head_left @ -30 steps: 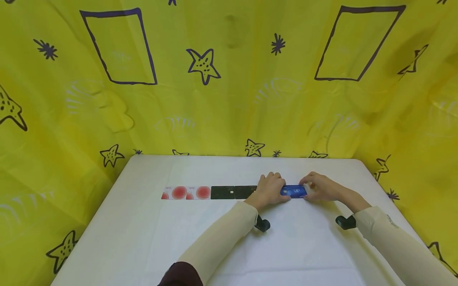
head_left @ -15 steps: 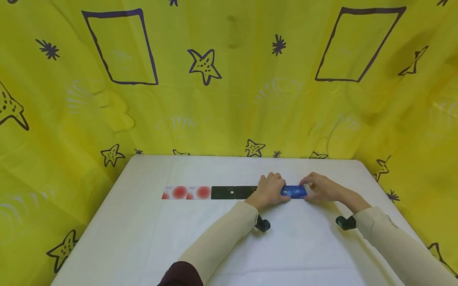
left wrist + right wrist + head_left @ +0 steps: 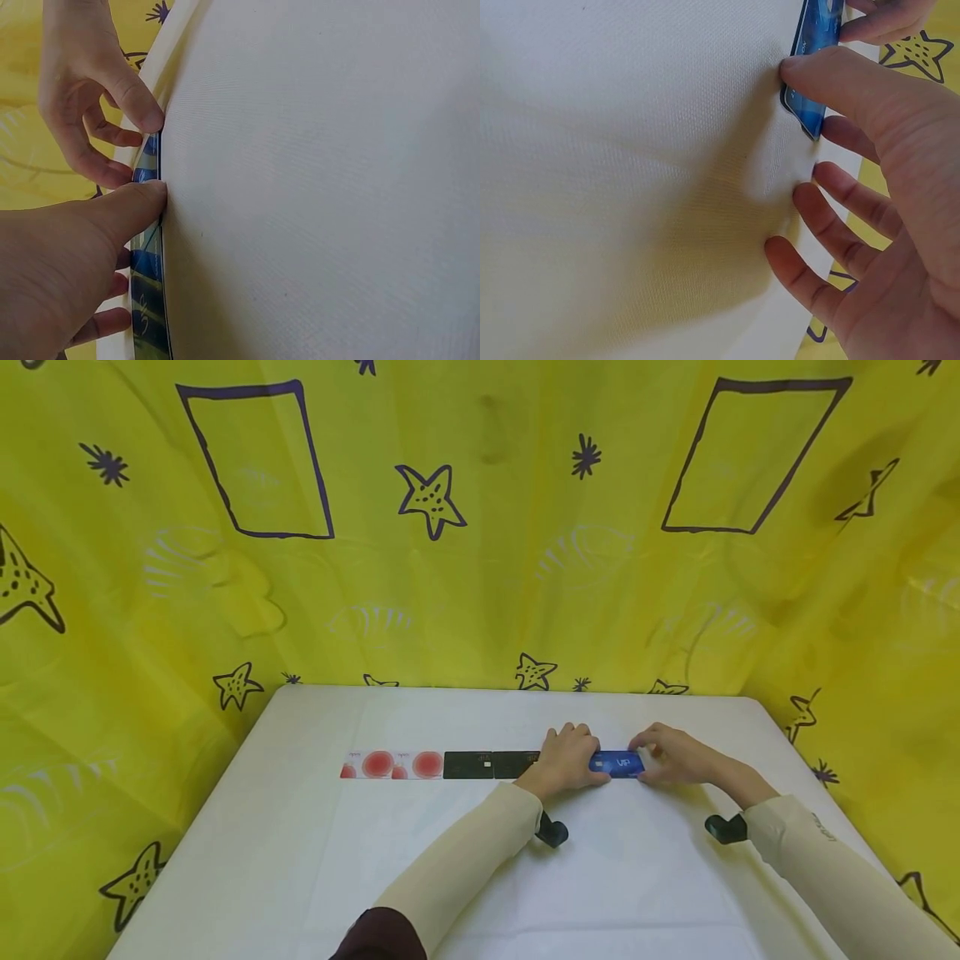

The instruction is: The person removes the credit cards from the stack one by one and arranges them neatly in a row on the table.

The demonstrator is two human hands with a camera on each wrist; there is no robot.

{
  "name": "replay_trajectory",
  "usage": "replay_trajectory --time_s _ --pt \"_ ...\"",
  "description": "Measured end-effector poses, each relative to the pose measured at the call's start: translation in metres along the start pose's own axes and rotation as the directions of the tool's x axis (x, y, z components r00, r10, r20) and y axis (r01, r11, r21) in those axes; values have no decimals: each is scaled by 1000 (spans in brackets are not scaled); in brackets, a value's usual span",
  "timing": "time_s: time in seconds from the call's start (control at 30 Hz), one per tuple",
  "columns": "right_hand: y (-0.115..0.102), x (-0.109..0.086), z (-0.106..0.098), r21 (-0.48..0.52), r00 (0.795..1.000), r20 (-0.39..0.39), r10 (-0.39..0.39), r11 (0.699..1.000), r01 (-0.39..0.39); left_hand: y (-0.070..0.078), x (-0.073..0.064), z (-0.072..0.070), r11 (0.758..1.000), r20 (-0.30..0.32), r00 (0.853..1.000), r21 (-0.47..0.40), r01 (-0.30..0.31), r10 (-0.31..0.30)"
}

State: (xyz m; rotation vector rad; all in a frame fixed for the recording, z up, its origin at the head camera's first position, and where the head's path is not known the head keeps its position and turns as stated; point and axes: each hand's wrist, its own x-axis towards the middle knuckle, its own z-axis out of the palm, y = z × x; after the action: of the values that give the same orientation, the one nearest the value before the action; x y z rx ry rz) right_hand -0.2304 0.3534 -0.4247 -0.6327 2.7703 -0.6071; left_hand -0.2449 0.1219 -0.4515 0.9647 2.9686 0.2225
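Note:
A blue VIP card [image 3: 622, 764] lies flat at the right end of a row of cards. My right hand [image 3: 681, 757] pinches its right end, with the thumb on the near edge and the index finger at the far edge. In the right wrist view a second card edge shows just under the blue card [image 3: 817, 37]; the other fingers are spread. My left hand [image 3: 564, 760] arches over the row and grips across it. Its thumb presses the near edge of the blue cards [image 3: 148, 262], its fingers the far edge. The palm hides part of the row.
Two black cards [image 3: 468, 765] and two white cards with red circles [image 3: 377, 765] continue the row leftward. All lie on a white table [image 3: 420, 860]. A yellow patterned curtain [image 3: 480, 593] stands behind the table and along its sides.
Both hands keep their places on the cards. The whole head view has shifted very slightly right and down.

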Motion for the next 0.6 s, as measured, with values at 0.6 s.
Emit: replay_trajectory --time_s 0.6 --pt "-8 2 -11 -43 998 2 -56 998 56 -13 2 -6 994 36 998 -94 -47 50"
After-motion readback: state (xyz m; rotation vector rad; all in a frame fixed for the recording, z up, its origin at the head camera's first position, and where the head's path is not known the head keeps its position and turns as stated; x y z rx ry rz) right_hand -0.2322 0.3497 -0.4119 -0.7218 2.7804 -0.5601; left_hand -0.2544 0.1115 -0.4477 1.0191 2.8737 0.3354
